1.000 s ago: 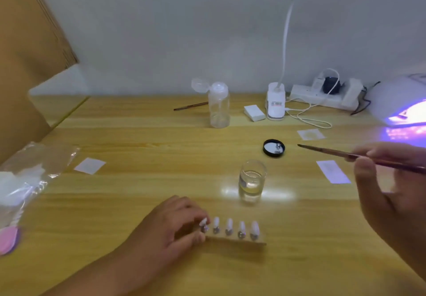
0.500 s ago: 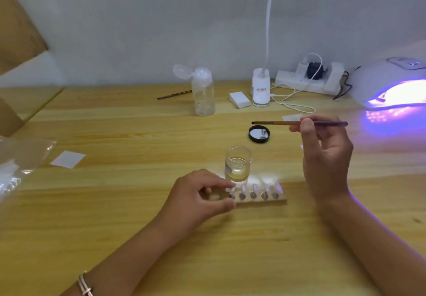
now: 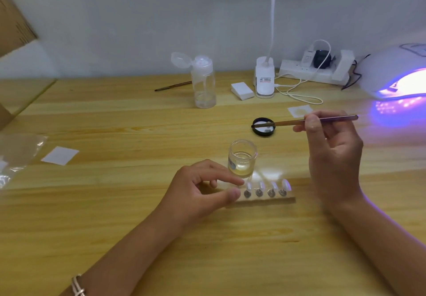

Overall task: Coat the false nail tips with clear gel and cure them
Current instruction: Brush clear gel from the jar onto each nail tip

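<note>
Whitish nail tips point(image 3: 273, 185) upright; wooden holder point(image 3: 265, 201) beneath

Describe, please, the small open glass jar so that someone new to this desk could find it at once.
On the wooden table, find the strip of nail tips whose end the left hand pinches. The jar stands just behind that strip. Unlike the taller flip-top bottle farther back, it is squat, wide-mouthed and lidless, with clear liquid at the bottom.

A pale wooden counter point(image 3: 115, 215) of long yellow planks runs back to a plain grey-white wall point(image 3: 138, 19). Brown cardboard point(image 3: 13, 26) stands at the left edge. A white desk lamp point(image 3: 265, 79) stands near the wall, beside a white power strip point(image 3: 299, 71).
</note>
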